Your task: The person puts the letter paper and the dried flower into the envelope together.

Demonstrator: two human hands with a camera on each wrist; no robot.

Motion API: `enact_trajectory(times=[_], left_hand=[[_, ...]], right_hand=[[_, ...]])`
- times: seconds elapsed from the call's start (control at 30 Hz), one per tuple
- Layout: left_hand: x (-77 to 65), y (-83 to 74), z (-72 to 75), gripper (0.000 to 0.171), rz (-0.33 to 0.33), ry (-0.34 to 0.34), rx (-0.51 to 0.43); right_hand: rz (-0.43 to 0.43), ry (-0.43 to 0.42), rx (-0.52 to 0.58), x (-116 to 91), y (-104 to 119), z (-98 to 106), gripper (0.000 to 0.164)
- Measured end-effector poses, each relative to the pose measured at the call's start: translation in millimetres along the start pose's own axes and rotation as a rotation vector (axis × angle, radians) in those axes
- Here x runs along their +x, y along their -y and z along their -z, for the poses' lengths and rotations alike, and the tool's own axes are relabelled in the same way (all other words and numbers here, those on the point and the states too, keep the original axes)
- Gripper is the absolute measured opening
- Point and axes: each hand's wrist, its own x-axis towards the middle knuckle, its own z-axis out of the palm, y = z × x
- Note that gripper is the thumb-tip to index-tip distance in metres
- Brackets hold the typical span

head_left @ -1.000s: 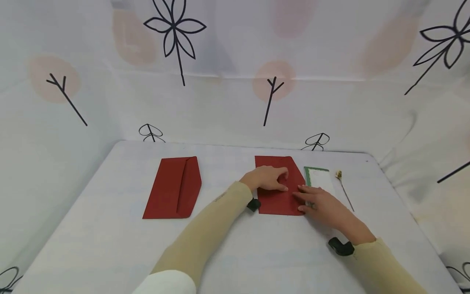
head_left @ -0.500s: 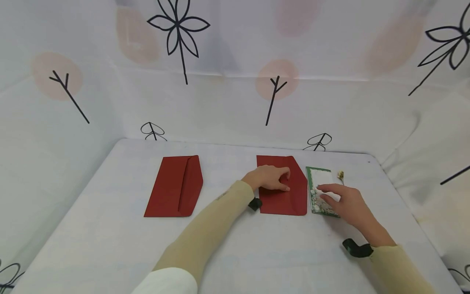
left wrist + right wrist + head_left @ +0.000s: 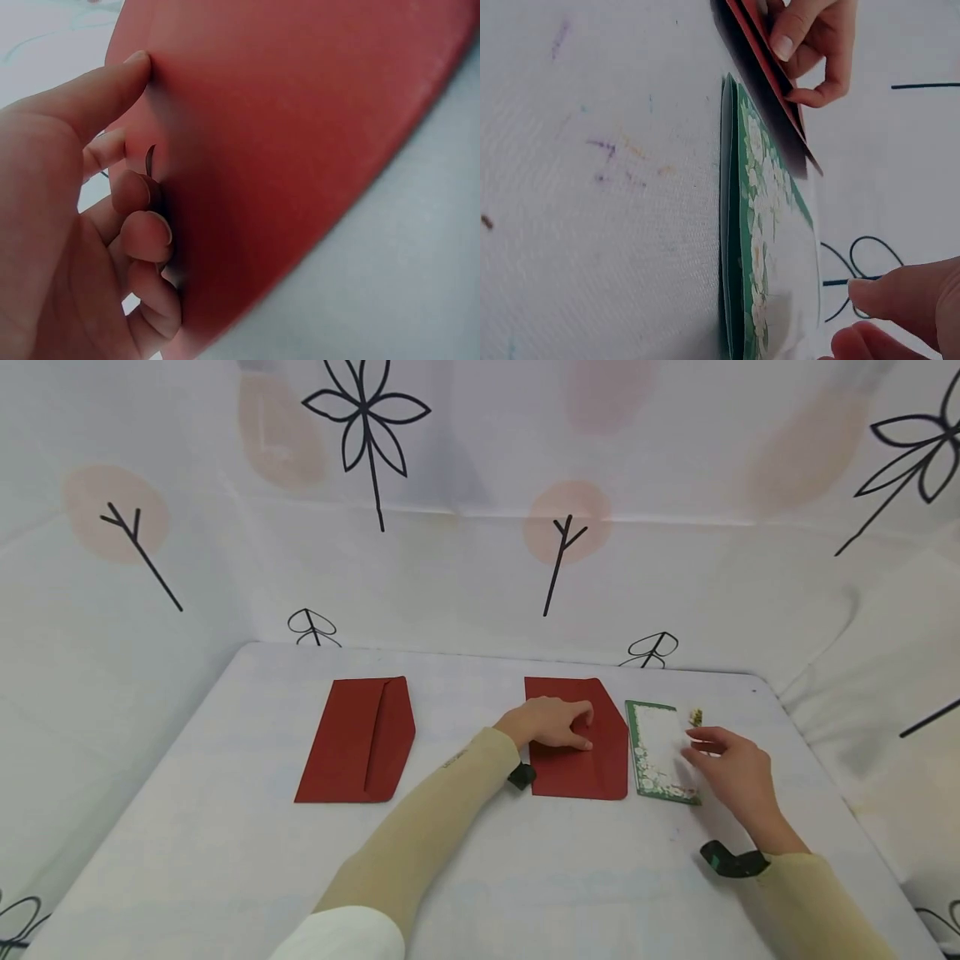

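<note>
A red envelope (image 3: 573, 777) lies near the middle of the table, its pointed flap toward the right. My left hand (image 3: 553, 722) rests on it with bent fingers; in the left wrist view the thumb and fingertips press on the red paper (image 3: 300, 150). To the right of the envelope lies a folded greeting card (image 3: 660, 747) with a green border and white blossoms. My right hand (image 3: 738, 772) hovers at the card's right edge, fingers loosely bent, holding nothing visible. A small dried flower (image 3: 696, 717) shows just beyond that hand, its stem hidden behind the fingers.
A second red envelope (image 3: 356, 743) lies at the left of the white table (image 3: 480, 877). Behind the table hangs a white cloth (image 3: 450, 585) printed with line-drawn plants and peach spots. Small coloured marks dot the table surface in the right wrist view.
My right hand has moved right, from the envelope's flap edge across the card to beside the dried flower, uncovering the card. The left hand stays on the envelope.
</note>
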Motion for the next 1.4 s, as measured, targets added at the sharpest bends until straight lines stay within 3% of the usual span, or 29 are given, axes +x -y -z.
enact_trajectory(times=[0.4,0.6,0.8,1.4], left_hand=[[1.5,0.1,-1.1,0.035,0.000,0.011,0.006],[0.1,0.3,-0.9,0.035,0.006,0.009,-0.007],[-1.1,0.1,0.0,0.035,0.012,0.019,-0.013],[-2.3,-2.1,4.8,0.035,0.017,0.046,-0.033]], right_hand=[[-0.102,0.108,0.006,7,-9,-12,0.051],[-0.064,0.105,-0.015,8,-6,-16,0.051],[-0.020,0.130,-0.054,12,-5,-16,0.039],[-0.100,0.200,-0.005,20,-11,-15,0.045]])
